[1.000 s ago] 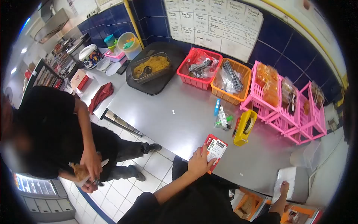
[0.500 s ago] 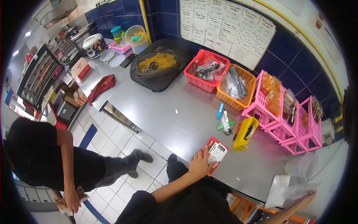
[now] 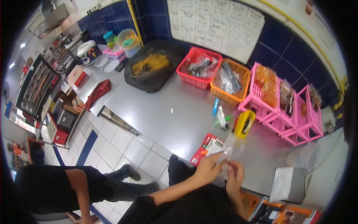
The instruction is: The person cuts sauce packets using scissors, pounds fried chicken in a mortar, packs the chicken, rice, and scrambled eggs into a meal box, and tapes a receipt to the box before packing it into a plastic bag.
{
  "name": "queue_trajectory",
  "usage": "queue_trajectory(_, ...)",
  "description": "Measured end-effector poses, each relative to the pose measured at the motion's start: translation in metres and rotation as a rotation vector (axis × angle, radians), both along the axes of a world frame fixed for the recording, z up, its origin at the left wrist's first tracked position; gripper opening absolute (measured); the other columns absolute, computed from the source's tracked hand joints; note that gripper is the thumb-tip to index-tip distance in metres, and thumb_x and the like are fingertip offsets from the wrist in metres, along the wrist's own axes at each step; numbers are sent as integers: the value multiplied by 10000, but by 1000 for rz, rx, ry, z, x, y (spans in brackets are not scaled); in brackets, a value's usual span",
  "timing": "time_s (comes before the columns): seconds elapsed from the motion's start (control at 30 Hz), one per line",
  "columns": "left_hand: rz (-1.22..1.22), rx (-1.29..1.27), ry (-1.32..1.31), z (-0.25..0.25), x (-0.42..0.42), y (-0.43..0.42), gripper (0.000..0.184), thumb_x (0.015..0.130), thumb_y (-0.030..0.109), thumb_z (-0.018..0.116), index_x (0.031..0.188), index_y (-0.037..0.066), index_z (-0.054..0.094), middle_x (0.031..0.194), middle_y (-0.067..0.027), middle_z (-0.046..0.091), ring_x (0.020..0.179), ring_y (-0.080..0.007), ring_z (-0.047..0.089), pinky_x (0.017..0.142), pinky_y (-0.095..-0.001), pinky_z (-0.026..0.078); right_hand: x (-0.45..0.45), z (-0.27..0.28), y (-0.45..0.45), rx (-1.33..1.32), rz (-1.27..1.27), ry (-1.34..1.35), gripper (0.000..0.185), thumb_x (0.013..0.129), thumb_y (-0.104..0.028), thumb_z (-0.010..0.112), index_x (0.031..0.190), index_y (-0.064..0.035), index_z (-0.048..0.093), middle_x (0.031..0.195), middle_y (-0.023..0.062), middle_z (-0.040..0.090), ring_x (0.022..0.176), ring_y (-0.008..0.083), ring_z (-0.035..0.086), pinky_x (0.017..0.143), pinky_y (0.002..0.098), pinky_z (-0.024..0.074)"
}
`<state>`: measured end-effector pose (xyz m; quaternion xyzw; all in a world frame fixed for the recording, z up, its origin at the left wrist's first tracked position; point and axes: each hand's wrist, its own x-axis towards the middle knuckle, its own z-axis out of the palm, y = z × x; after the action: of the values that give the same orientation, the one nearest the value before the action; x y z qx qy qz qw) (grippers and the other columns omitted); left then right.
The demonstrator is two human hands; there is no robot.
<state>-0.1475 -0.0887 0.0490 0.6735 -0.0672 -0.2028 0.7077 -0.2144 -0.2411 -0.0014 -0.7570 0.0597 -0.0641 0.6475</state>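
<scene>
In front of my body, my left hand (image 3: 209, 170) and my right hand (image 3: 235, 176) are close together, with the fingers of both closed on a clear plastic bag (image 3: 234, 145). The bag stands up from my fingers over the edge of the steel counter. Just beyond my left hand lies a flat red box (image 3: 200, 152) with a white printed label, partly covered by the bag and hand. A yellow tape dispenser (image 3: 245, 125) sits behind the bag. Beside it is a small clear container (image 3: 222, 120) holding pens or similar slim items.
Along the wall stand a red basket (image 3: 199, 83), an orange basket (image 3: 228, 96) and pink stacked racks (image 3: 263, 99) with packets. A tub of yellow food (image 3: 152, 64) rests on a black tray (image 3: 149, 85). A person in black (image 3: 56, 188) stands at left.
My left hand has come off the red box onto the plastic bag. My right hand has brought the bag in from the far right. The other person has shifted lower in view.
</scene>
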Motion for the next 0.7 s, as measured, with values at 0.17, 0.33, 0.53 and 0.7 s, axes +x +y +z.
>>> queue_trajectory(0.17,-348,-365,55,31,-14,14,289,1039,266,550,1173,24,630,862,-3,608,732,-77,570,619,-263,467,42,-26,22,768,90,289,378,904,-175,646,1244,-24,576,1170,114,609,1060,249,599,944,414,489)
queue_trajectory(0.33,-278,-502,421,-11,-26,60,297,1028,267,570,1195,24,609,938,-9,595,769,-79,564,617,-276,461,68,-40,60,1188,578,501,366,944,-261,640,1242,-52,600,1079,57,625,984,185,628,924,395,529)
queue_trajectory(0.53,278,-232,310,0,16,193,341,1015,238,581,1275,18,579,875,-1,590,694,-82,545,571,-267,445,49,-62,81,1564,733,440,319,977,-283,638,1197,-53,627,1049,53,662,927,169,675,890,397,570)
queue_trajectory(0.7,513,122,86,16,82,284,395,1004,214,590,1342,13,554,823,6,585,631,-84,530,532,-259,431,60,-17,71,1370,674,524,214,970,-116,647,1166,-34,621,963,70,679,892,166,689,855,355,596)
